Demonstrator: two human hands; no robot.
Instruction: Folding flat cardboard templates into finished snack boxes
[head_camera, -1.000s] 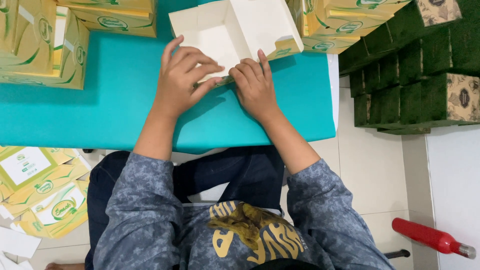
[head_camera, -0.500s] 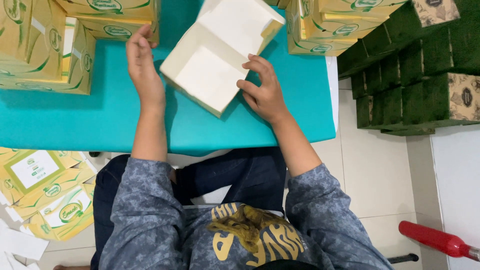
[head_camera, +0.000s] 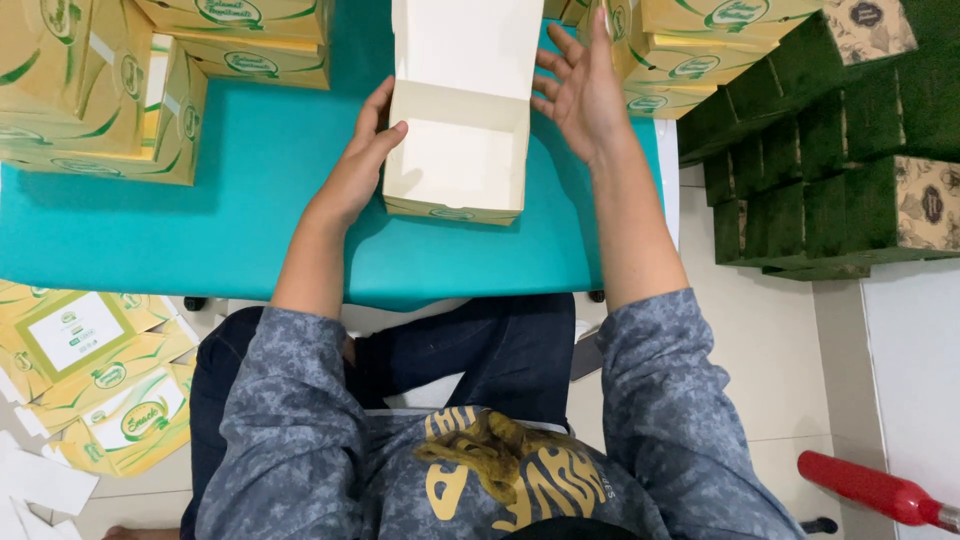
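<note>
The left hand (head_camera: 358, 165) presses its fingers against the left wall of an open cream cardboard snack box (head_camera: 458, 140), thumb at the rim. The right hand (head_camera: 583, 92) is spread, fingers apart, just beside the box's right side, gripping nothing. The box sits lid-up on a teal table (head_camera: 250, 220), between stacks of folded yellow boxes (head_camera: 110, 90) and, off the table's right edge, dark green boxes (head_camera: 840, 170).
</note>
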